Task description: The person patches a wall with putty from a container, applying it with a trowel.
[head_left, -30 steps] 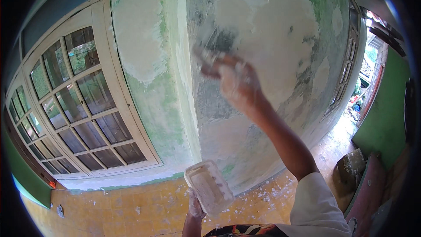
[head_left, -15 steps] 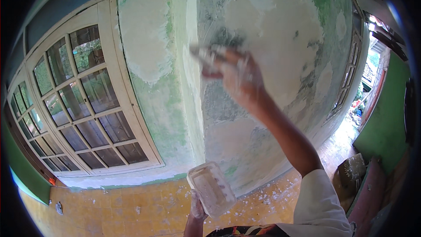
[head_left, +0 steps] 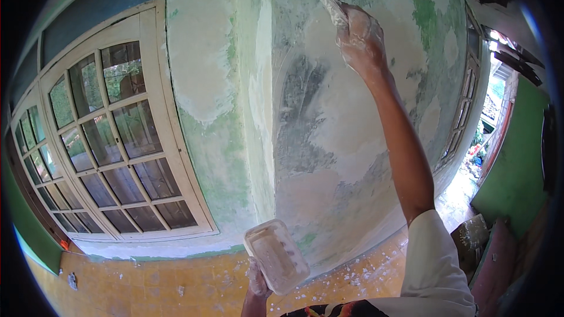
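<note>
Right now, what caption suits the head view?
Right hand holds a white-smeared scraper before a patchy wall; left hand holds a shallow tub.

Window (head_left: pixel 113 141) left, wall (head_left: pixel 346 123) right. Tray (head_left: pixel 276 256) in left hand (head_left: pixel 257 279), low before wall; scraper (head_left: pixel 331 6) in right hand (head_left: pixel 362 36), higher, to tray's right. Flakes on floor (head_left: pixel 154 282) below.

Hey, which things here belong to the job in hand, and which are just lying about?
Job:
scraper, in the right hand
tub, in the left hand
patchy wall

Apparently lying about:
grey scrap
spattered box
pink board
</note>
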`<state>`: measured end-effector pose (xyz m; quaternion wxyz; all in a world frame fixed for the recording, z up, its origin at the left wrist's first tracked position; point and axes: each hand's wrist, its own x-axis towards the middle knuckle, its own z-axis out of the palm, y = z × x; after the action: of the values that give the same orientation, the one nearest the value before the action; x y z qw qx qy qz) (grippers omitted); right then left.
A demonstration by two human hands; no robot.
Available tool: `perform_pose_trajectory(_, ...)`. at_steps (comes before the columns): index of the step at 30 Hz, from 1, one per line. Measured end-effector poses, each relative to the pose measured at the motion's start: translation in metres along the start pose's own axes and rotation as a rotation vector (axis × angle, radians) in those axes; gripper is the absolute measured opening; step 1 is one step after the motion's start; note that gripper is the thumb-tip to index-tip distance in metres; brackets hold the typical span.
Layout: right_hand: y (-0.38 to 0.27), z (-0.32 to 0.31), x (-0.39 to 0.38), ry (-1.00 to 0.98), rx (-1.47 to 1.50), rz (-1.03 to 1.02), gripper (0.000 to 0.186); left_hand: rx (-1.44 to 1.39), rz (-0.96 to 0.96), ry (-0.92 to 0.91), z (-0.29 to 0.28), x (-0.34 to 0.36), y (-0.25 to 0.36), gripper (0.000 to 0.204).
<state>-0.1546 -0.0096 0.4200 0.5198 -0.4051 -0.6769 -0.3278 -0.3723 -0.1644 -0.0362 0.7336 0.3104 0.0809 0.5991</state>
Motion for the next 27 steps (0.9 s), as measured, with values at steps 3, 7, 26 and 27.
perform_pose_trajectory(3,-0.011,0.028,-0.01,-0.089,-0.303,-0.112,0.037,-0.002,0.019,0.014,0.005,0.0,-0.004,0.094)
perform_pose_trajectory(7,-0.05,0.059,-0.073,-0.372,1.258,0.076,0.044,0.013,0.003,-0.015,0.013,0.004,-0.006,0.094)
perform_pose_trajectory(26,-0.046,0.066,-0.107,0.021,-0.13,-0.527,0.046,0.041,0.068,0.049,0.034,-0.001,-0.034,0.092)
perform_pose_trajectory(27,-0.045,0.065,-0.133,-0.088,-0.204,-0.605,0.049,0.036,0.074,0.062,0.036,-0.001,-0.037,0.093)
